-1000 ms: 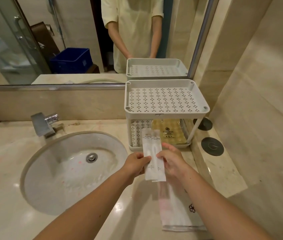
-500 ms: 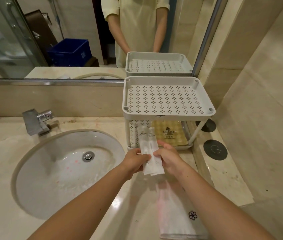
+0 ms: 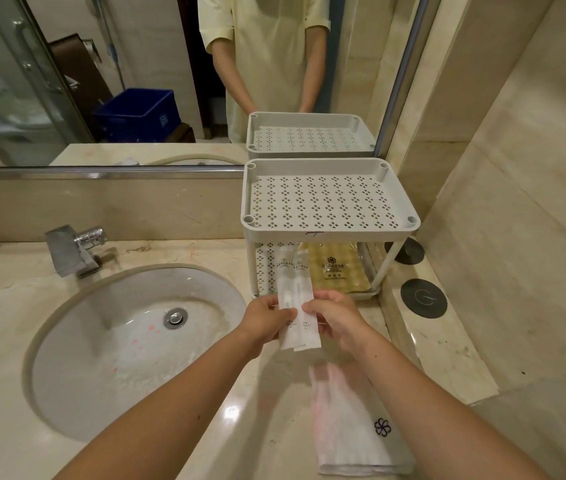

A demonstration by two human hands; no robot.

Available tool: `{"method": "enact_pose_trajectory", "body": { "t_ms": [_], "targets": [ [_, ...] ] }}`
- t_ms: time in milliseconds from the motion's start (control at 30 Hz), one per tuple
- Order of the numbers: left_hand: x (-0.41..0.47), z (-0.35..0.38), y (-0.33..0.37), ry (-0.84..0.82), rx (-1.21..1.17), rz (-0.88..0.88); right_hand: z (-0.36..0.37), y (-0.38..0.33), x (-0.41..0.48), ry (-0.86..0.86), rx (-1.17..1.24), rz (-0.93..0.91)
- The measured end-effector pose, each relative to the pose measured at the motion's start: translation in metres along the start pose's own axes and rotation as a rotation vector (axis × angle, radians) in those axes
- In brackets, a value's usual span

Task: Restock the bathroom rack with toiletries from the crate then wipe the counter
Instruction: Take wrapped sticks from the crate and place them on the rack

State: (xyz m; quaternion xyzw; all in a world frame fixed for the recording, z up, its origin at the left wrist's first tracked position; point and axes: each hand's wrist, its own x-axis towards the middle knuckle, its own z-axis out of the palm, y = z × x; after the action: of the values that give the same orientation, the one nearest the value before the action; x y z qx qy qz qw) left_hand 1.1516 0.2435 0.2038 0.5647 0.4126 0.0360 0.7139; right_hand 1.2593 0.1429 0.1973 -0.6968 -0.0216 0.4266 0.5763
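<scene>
Both hands around 2 sachets

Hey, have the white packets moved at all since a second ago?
Yes, slightly. The packets have moved toward the rack: their tips now reach higher in its lower opening, nearer the top shelf's front edge.

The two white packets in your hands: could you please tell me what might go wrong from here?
1. The left hand and right hand pinch the white packets only in their lower half, so one could slip out toward the sink.
2. A gold packet lies on the lower shelf of the rack; sliding the packets in might push it askew.
</scene>
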Motion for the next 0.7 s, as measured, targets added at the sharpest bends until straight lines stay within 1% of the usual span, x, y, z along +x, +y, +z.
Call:
{"method": "enact_pose_trajectory", "body": {
  "t_ms": [233, 400, 500, 700],
  "targets": [
    [-0.009, -0.001, 0.003, -0.059, 0.030, 0.011, -0.002, -0.002, -0.010, 0.011, -0.028, -0.004],
    [-0.022, 0.000, 0.005, -0.152, 0.071, 0.014, -0.004, -0.001, -0.023, 0.027, -0.027, -0.035],
    [-0.033, 0.005, 0.005, -0.207, 0.145, 0.066, -0.005, -0.001, -0.032, 0.069, -0.025, -0.067],
    [-0.052, 0.016, 0.009, -0.236, 0.187, 0.160, -0.014, -0.005, -0.056, 0.154, -0.004, -0.134]
  ]
}}
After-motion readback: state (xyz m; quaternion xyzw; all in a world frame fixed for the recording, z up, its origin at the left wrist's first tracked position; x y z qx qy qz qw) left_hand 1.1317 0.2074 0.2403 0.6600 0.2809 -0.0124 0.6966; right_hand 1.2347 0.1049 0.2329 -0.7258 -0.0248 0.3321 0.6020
